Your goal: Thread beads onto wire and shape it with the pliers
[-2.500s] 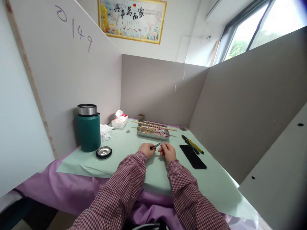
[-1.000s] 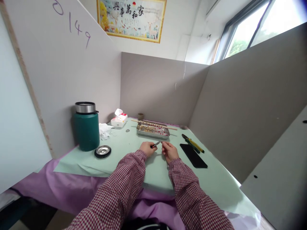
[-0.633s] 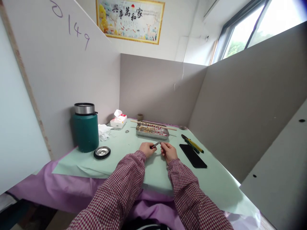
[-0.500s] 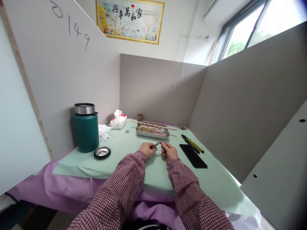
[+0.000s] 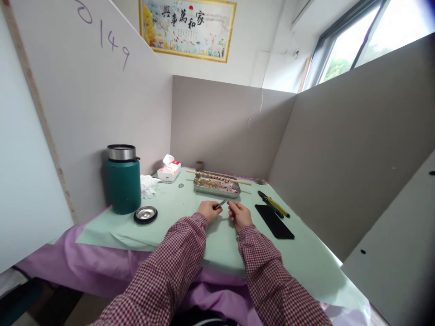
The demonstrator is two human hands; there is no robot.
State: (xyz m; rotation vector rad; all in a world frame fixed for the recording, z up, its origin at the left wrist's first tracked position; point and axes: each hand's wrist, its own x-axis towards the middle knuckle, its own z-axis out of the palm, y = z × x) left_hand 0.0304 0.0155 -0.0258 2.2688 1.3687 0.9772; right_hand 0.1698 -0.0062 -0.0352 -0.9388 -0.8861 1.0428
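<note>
Low over the green cloth (image 5: 190, 231), both my hands are close together in the middle. My left hand (image 5: 208, 211) is closed round a slim pointed metal tool (image 5: 222, 203) with a dark handle, which looks like small pliers. Its tip points up and right, reaching the fingertips of my right hand (image 5: 240, 214). Those fingers are pinched together; whatever lies between them is too small to make out. Just beyond my hands sits a metal tray (image 5: 217, 192) with small red and golden pieces in it. A thin wooden stick (image 5: 243, 182) carrying small beads or loops rests across the tray.
On the right lie yellow-and-green-handled cutters (image 5: 277, 207) and a black flat pad (image 5: 274, 222). A green thermos (image 5: 123, 185), its lid (image 5: 145, 214), crumpled tissue (image 5: 147, 185) and a tissue pack (image 5: 169, 171) are on the left. Grey panels (image 5: 231, 117) enclose the table.
The view has shifted slightly. My hands keep nearly the same position, with the tool's tip still at my right fingertips.
</note>
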